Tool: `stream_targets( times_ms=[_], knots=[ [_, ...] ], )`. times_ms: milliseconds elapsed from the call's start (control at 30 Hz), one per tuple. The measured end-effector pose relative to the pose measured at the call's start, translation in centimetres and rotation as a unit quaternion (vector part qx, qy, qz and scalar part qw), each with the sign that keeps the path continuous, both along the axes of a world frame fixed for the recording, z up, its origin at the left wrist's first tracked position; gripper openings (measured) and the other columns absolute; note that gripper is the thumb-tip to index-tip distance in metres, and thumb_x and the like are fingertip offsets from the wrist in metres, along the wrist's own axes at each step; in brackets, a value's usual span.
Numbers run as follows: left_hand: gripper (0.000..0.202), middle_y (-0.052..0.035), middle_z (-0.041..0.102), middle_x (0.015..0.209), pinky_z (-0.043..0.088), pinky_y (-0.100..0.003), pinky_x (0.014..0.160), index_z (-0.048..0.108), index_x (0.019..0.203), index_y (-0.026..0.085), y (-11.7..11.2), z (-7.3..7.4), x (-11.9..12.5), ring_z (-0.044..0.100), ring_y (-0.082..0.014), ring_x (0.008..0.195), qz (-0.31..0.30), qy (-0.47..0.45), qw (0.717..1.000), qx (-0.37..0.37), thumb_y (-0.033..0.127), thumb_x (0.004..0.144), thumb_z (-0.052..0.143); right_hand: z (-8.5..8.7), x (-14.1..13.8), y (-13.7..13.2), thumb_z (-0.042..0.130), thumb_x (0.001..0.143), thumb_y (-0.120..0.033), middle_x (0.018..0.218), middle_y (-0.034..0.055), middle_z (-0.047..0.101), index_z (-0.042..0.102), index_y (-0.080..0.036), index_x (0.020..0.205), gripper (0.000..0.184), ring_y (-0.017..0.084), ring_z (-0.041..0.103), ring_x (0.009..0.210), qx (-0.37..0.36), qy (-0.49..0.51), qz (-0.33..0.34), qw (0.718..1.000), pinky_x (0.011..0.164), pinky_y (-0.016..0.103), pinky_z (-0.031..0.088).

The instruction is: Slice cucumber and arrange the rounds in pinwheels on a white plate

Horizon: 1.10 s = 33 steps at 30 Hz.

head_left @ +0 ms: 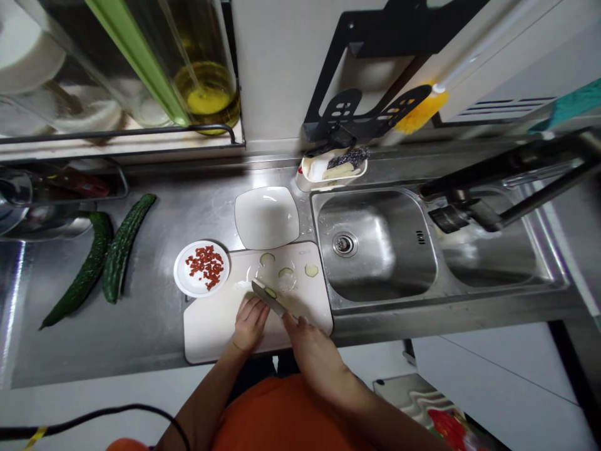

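Observation:
On the white cutting board my right hand grips the handle of a knife, whose blade points up and left with a cucumber slice stuck on it. My left hand lies flat on the board beside the blade, its fingers together and stretched out, fingertips touching the blade's edge. Several thin cucumber slices lie on the board's far part. A small round plate of red chopped pieces touches the board's left corner. An empty white square plate sits behind the board.
Two whole dark green cucumbers lie on the steel counter at left. A double steel sink with a black tap is at right. A soap dish with scrubbers stands behind the sink. A bottle of oil is on the back rack.

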<state>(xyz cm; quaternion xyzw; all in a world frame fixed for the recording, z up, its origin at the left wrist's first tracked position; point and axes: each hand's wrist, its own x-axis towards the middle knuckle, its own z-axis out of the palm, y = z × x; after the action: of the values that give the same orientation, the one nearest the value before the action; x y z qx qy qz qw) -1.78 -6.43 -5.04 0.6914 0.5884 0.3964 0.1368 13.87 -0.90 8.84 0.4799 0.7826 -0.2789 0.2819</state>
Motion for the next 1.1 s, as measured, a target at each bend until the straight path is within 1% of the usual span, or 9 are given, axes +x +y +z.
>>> stream_targets(
  times_ms=[167,300,433,600,800,900,1100],
  knots=[
    [0.019,-0.0070,0.070,0.091,0.052,-0.040,0.088,0.064,0.102,0.016,0.1,0.2,0.1,0.064,-0.0195,0.093,0.000,-0.007,1.000,0.008,0.012,0.084,0.057,-0.2,-0.2,0.0,0.031,0.089,-0.003,0.094,0.0113,0.067,0.050,-0.018,0.125,0.043,0.018,0.067,0.076,0.019,0.006,-0.004,1.000,0.062,0.023,0.049],
    [0.020,-0.0067,0.070,0.092,0.052,-0.039,0.089,0.064,0.102,0.016,0.2,0.3,0.1,0.064,-0.0192,0.095,-0.001,-0.001,1.000,0.013,0.011,0.084,0.057,-0.6,-0.4,0.0,0.032,0.090,-0.004,0.096,0.0125,0.067,0.049,-0.018,0.125,0.042,0.019,0.068,0.078,0.020,0.005,0.000,1.000,0.064,0.023,0.049],
    [0.021,-0.0062,0.070,0.092,0.052,-0.039,0.089,0.064,0.101,0.017,0.3,0.4,0.0,0.064,-0.0194,0.096,-0.020,0.017,0.999,0.026,0.009,0.084,0.057,-0.9,-0.5,0.1,0.031,0.090,-0.005,0.097,0.0125,0.066,0.049,-0.017,0.125,0.042,0.020,0.068,0.078,0.017,0.008,0.003,1.000,0.063,0.024,0.049],
    [0.018,-0.0076,0.070,0.092,0.052,-0.041,0.089,0.064,0.101,0.016,0.1,0.1,-0.1,0.065,-0.0201,0.094,-0.014,0.012,1.000,0.013,0.012,0.085,0.056,-1.1,-0.7,0.1,0.030,0.090,-0.004,0.096,0.0118,0.066,0.049,-0.016,0.125,0.042,0.019,0.068,0.074,0.018,0.002,0.010,1.000,0.060,0.025,0.049],
    [0.019,-0.0067,0.071,0.092,0.053,-0.040,0.087,0.065,0.101,0.017,-0.2,-0.3,-0.1,0.065,-0.0202,0.095,-0.019,0.016,1.000,0.009,0.011,0.084,0.058,-1.3,-0.8,0.3,0.031,0.089,-0.004,0.096,0.0120,0.066,0.049,-0.017,0.123,0.041,0.018,0.068,0.076,0.020,0.007,0.008,1.000,0.062,0.024,0.050],
    [0.020,-0.0069,0.071,0.092,0.052,-0.041,0.087,0.065,0.102,0.017,-0.2,-0.4,-0.1,0.065,-0.0205,0.095,-0.013,0.014,1.000,0.007,0.011,0.084,0.058,-1.5,-0.8,0.4,0.029,0.090,-0.004,0.096,0.0132,0.066,0.049,-0.017,0.124,0.041,0.020,0.068,0.076,0.017,0.008,0.010,1.000,0.062,0.027,0.050],
    [0.023,-0.0079,0.071,0.093,0.051,-0.040,0.087,0.064,0.104,0.016,-0.2,-0.4,-0.1,0.064,-0.0213,0.098,-0.017,0.005,1.000,0.011,0.009,0.083,0.059,-2.1,-0.7,0.2,0.029,0.090,-0.004,0.097,0.0124,0.066,0.049,-0.017,0.123,0.041,0.019,0.067,0.078,0.023,0.013,0.008,1.000,0.063,0.025,0.048]
  ],
)
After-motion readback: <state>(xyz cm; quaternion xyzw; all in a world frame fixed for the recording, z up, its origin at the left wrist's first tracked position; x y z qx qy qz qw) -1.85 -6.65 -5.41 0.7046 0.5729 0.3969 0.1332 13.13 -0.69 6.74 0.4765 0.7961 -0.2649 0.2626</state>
